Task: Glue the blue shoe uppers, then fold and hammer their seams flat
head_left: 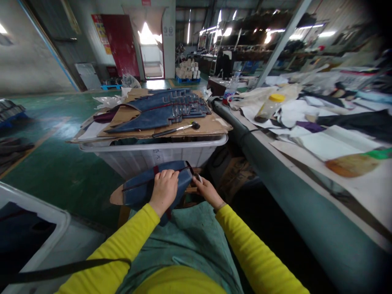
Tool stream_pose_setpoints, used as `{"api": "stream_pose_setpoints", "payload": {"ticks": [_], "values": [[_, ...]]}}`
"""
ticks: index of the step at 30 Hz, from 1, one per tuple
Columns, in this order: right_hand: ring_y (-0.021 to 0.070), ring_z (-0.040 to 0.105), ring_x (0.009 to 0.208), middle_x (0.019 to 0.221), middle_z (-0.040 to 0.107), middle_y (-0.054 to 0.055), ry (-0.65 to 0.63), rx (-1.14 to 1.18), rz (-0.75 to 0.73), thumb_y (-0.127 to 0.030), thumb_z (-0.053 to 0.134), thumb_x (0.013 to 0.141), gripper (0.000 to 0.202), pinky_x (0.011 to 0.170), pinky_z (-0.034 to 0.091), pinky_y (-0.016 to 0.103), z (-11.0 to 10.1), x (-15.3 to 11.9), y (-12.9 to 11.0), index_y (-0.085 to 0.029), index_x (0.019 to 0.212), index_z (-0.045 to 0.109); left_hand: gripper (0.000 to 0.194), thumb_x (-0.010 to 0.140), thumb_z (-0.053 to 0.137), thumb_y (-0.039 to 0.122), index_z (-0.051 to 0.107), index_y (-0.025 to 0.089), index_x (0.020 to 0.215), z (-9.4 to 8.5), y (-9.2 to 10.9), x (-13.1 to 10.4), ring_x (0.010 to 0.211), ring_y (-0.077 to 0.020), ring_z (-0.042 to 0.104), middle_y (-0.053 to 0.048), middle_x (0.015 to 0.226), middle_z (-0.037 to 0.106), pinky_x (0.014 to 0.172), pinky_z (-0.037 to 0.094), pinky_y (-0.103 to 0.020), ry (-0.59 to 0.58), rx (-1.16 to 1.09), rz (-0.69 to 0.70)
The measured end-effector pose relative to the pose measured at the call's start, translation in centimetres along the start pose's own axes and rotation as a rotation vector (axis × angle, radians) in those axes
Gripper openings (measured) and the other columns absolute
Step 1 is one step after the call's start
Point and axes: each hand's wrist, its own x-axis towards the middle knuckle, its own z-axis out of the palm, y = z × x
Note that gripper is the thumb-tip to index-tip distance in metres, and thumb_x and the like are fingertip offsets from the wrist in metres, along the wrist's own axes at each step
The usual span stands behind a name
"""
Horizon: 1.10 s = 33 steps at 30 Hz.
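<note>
A blue leather boot upper (139, 188) with dark red strips and a tan, pointed end lies across my lap, its narrow end to the left. My left hand (165, 188) is on top of it, fingers curled over the leather and gripping it. At its right end, by a dark opening, my right hand (207, 191) is closed with thumb and fingers pinched together. A small pale and dark thing shows at those fingertips, too small to name. Under the upper is a green apron (196, 241) over my legs.
Ahead, a white plastic bin (153, 157) carries cardboard (134, 130) with stacked blue leather pieces (153, 116) and a black-handled tool (171, 131). Another white bin (65, 216) stands left. Along the right runs a cluttered bench (275, 179) with a yellow-lidded jar (271, 107).
</note>
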Motion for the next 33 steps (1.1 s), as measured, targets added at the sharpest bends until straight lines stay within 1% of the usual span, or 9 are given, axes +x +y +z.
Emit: {"api": "stream_pose_setpoints", "payload": {"ticks": [3, 5, 8, 10, 12, 15, 19, 25, 33], "values": [[0.0143, 0.054, 0.058, 0.072, 0.062, 0.002, 0.031, -0.013, -0.020, -0.062, 0.046, 0.081, 0.051, 0.054, 0.045, 0.027, 0.1, -0.2, 0.4, -0.018, 0.102, 0.061, 0.027, 0.091, 0.043, 0.022, 0.056, 0.019, 0.115, 0.3, 0.5, 1.1, 0.102, -0.0234, 0.049, -0.009, 0.108, 0.058, 0.086, 0.037, -0.040, -0.003, -0.017, 0.020], [0.0188, 0.060, 0.075, 0.085, 0.065, 0.005, 0.061, -0.033, -0.041, -0.061, 0.044, 0.083, 0.054, 0.068, 0.050, 0.032, 0.0, -0.3, 0.6, -0.018, 0.111, 0.059, 0.029, 0.091, 0.044, 0.022, 0.054, 0.018, 0.118, 0.7, 0.8, 1.6, 0.102, -0.0234, 0.049, -0.009, 0.110, 0.058, 0.085, 0.037, -0.039, -0.009, -0.022, 0.043], [0.0240, 0.055, 0.110, 0.114, 0.062, 0.009, 0.109, -0.076, -0.072, -0.058, 0.043, 0.086, 0.052, 0.095, 0.042, 0.040, -0.6, -0.4, 0.7, -0.020, 0.119, 0.057, 0.032, 0.092, 0.042, 0.024, 0.052, 0.017, 0.122, 1.3, 1.2, 2.2, 0.102, -0.0239, 0.048, -0.010, 0.111, 0.057, 0.083, 0.037, -0.039, -0.015, -0.007, 0.077], [0.0253, 0.050, 0.118, 0.122, 0.058, 0.012, 0.129, -0.162, -0.101, -0.053, 0.042, 0.088, 0.050, 0.101, 0.037, 0.043, -1.3, -0.4, 0.6, -0.020, 0.124, 0.054, 0.034, 0.093, 0.040, 0.026, 0.052, 0.018, 0.124, 1.5, 1.4, 2.5, 0.100, -0.0243, 0.049, -0.010, 0.109, 0.057, 0.080, 0.037, -0.039, -0.020, 0.006, 0.086], [0.0263, 0.051, 0.116, 0.120, 0.057, 0.015, 0.163, -0.309, -0.168, -0.046, 0.042, 0.090, 0.049, 0.100, 0.038, 0.044, -1.9, -0.5, 0.3, -0.017, 0.128, 0.052, 0.035, 0.094, 0.038, 0.027, 0.052, 0.018, 0.125, 1.7, 1.4, 2.7, 0.098, -0.0244, 0.049, -0.010, 0.107, 0.058, 0.077, 0.037, -0.039, -0.029, 0.009, 0.085], [0.0269, 0.051, 0.113, 0.119, 0.054, 0.017, 0.225, -0.512, -0.353, -0.036, 0.044, 0.090, 0.045, 0.098, 0.041, 0.043, -2.2, -0.6, -0.7, -0.015, 0.129, 0.051, 0.035, 0.095, 0.036, 0.029, 0.053, 0.019, 0.125, 1.9, 1.3, 3.0, 0.097, -0.0241, 0.049, -0.011, 0.106, 0.057, 0.077, 0.037, -0.039, -0.040, -0.001, 0.090], [0.0264, 0.050, 0.109, 0.119, 0.054, 0.013, 0.195, -0.626, -0.540, -0.025, 0.046, 0.089, 0.040, 0.094, 0.044, 0.043, -1.7, -0.6, -2.9, -0.022, 0.128, 0.053, 0.035, 0.095, 0.036, 0.028, 0.053, 0.019, 0.125, 2.1, 1.1, 2.9, 0.098, -0.0236, 0.049, -0.011, 0.109, 0.058, 0.078, 0.037, -0.039, -0.032, -0.006, 0.092], [0.0262, 0.048, 0.103, 0.111, 0.055, 0.012, 0.158, -0.732, -0.606, -0.020, 0.042, 0.091, 0.037, 0.091, 0.044, 0.041, -0.4, -0.3, -5.9, -0.022, 0.125, 0.056, 0.033, 0.094, 0.037, 0.024, 0.052, 0.017, 0.124, 1.9, 0.5, 2.3, 0.103, -0.0232, 0.049, -0.010, 0.114, 0.058, 0.082, 0.038, -0.040, -0.035, -0.039, 0.067], [0.0264, 0.049, 0.097, 0.108, 0.058, 0.013, 0.095, -0.814, -0.587, -0.014, 0.038, 0.090, 0.037, 0.085, 0.047, 0.042, 1.5, 1.3, -5.5, -0.020, 0.120, 0.060, 0.030, 0.093, 0.039, 0.020, 0.054, 0.016, 0.119, 1.8, -0.2, 1.7, 0.106, -0.0230, 0.049, -0.010, 0.117, 0.059, 0.087, 0.038, -0.039, -0.039, -0.086, 0.062]]}}
